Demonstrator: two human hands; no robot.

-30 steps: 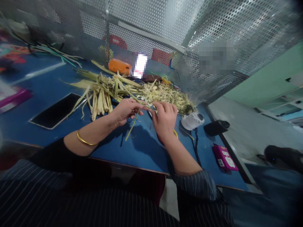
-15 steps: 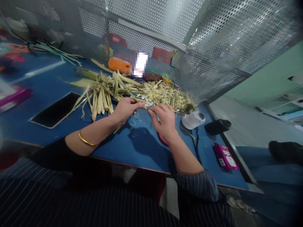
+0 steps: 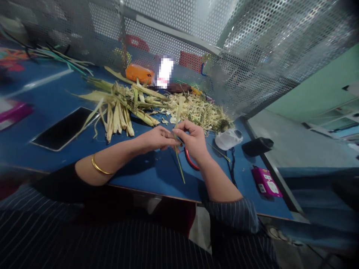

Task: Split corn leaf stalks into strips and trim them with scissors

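Above the front of the blue table, a narrow pale-green corn husk strip (image 3: 180, 107) stands almost upright between my two hands. Its broad tip points away from me and its thin tail hangs toward the table edge. My left hand (image 3: 157, 138) is closed, pinching the strip from the left. From the other side my right hand (image 3: 193, 139) pinches it too, thumb and forefinger together. Fingers hide the middle of the strip. Under my right hand lies a red loop handle (image 3: 191, 160), mostly covered. Beyond my left forearm is a bundle of dried corn husks (image 3: 116, 116).
A heap of shredded husk scraps (image 3: 200, 112) lies behind my hands. A phone (image 3: 64, 129) rests at left. To the right are a white plastic-wrapped roll (image 3: 228, 139), a black cylinder (image 3: 257, 147) and a purple packet (image 3: 267, 182). A perforated metal screen (image 3: 174, 31) borders the back.
The husk strip has turned from slanting leftward to nearly upright. My left hand has moved slightly lower and closer to my right hand, which now grips the strip higher up.
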